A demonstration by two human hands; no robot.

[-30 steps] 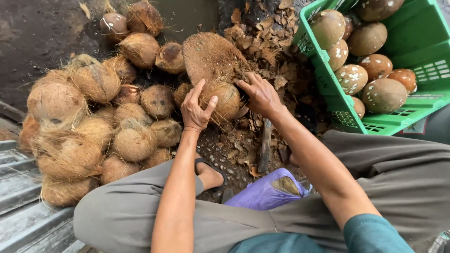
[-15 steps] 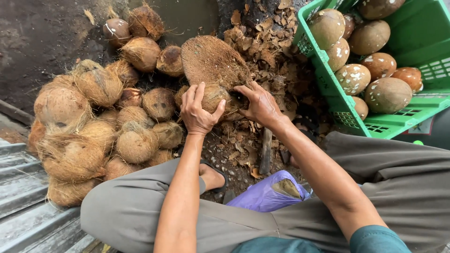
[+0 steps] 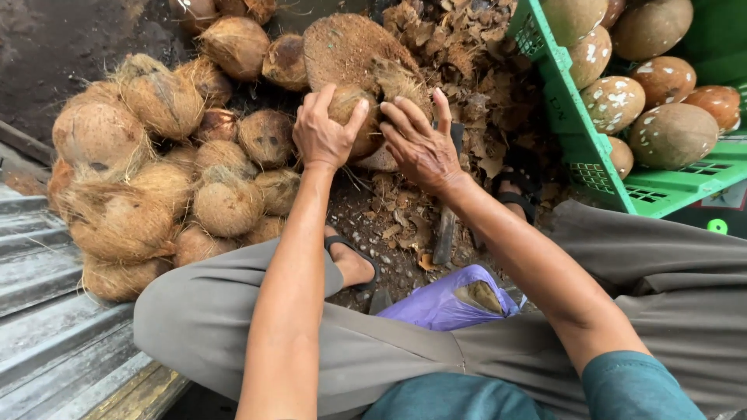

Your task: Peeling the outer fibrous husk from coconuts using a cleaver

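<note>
A heap of husked coconuts (image 3: pixel 156 179) spreads at nine o'clock and a green crate (image 3: pixel 599 148) of peeled ones sits at two o'clock, while at twelve the left hand (image 3: pixel 327 132) and right hand (image 3: pixel 420 144) clamp one fibrous coconut (image 3: pixel 362 117), best gripped firmly, peeling along the fibre.

The person wears loose grey-brown cloth trousers (image 3: pixel 233 311) with a stitched seam at the middle, and a teal short-sleeved cloth shirt (image 3: pixel 638 385) whose hemmed sleeve ends above the elbow. Both forearms are bare, as are the left hand (image 3: pixel 325 134) and right hand (image 3: pixel 420 144). 2 black strapped sandals (image 3: pixel 352 250) are on the feet.
</note>
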